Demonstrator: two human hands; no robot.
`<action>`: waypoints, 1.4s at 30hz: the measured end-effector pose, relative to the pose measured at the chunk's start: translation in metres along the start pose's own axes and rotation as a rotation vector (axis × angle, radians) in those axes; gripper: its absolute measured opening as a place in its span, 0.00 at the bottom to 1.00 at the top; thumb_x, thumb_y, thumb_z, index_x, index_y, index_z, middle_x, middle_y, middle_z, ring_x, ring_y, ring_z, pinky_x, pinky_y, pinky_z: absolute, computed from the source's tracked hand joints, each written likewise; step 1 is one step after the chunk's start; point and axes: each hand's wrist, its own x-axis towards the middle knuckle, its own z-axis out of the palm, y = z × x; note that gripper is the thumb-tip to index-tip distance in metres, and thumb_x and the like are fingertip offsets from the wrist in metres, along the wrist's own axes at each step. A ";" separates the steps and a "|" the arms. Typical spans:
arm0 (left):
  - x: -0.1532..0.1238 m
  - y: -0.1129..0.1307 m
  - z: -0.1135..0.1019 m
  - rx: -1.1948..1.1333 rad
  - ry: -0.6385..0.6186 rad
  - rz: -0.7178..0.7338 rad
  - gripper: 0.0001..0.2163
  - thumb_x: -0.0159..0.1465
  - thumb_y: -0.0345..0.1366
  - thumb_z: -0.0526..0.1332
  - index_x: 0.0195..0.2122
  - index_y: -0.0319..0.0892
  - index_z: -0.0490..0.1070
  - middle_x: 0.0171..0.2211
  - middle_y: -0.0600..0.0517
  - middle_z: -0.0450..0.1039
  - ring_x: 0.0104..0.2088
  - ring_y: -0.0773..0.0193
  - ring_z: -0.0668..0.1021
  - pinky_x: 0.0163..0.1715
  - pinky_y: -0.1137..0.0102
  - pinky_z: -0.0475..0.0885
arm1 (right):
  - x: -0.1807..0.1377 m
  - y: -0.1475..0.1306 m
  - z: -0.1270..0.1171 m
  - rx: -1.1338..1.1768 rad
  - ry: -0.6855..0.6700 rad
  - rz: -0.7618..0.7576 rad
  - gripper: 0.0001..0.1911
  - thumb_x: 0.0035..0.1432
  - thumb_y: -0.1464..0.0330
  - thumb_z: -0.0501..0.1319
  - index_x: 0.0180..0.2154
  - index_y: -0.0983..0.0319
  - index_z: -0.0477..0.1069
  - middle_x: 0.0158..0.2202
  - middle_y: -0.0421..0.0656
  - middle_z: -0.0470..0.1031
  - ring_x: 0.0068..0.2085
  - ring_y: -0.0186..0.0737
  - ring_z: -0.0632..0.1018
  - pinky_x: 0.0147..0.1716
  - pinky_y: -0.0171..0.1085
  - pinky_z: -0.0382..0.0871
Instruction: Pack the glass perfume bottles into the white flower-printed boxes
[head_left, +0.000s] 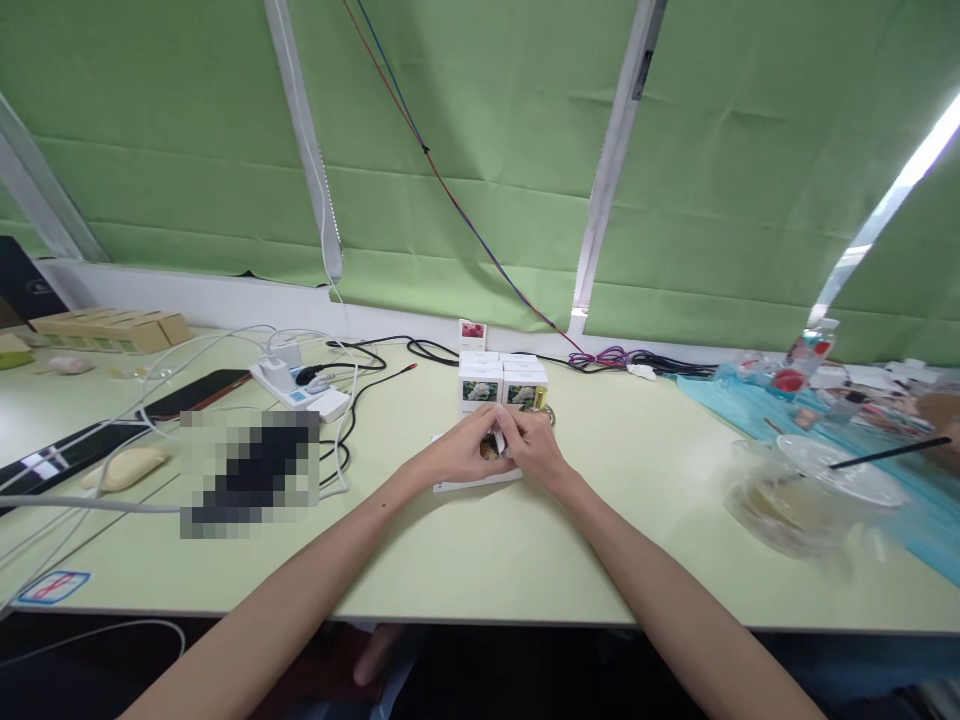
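Note:
My left hand (463, 452) and my right hand (534, 446) meet at the middle of the pale green table (480, 560), fingers curled together around a small object (491, 447) with white and dark parts that I cannot make out. Under the hands lies a flat white card or box flap (472, 484). Just behind them stands a block of small white boxes (501, 382) with flower pictures on their fronts. One more small box with a pink picture (472, 334) stands at the back by the wall.
A white power strip (300, 392) with cables, a dark phone (196, 394) and a blurred patch lie at the left. Tan boxes (112, 330) sit far left. A clear plastic bowl with lid (810, 490), a bottle (806, 360) and blue sheet are at the right.

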 end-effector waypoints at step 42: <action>-0.002 0.015 -0.007 0.258 -0.129 -0.099 0.13 0.57 0.42 0.63 0.39 0.45 0.64 0.40 0.52 0.67 0.32 0.62 0.73 0.34 0.67 0.66 | 0.015 0.038 -0.027 -0.313 0.388 0.211 0.15 0.60 0.57 0.59 0.25 0.58 0.63 0.28 0.42 0.72 0.31 0.41 0.70 0.35 0.40 0.63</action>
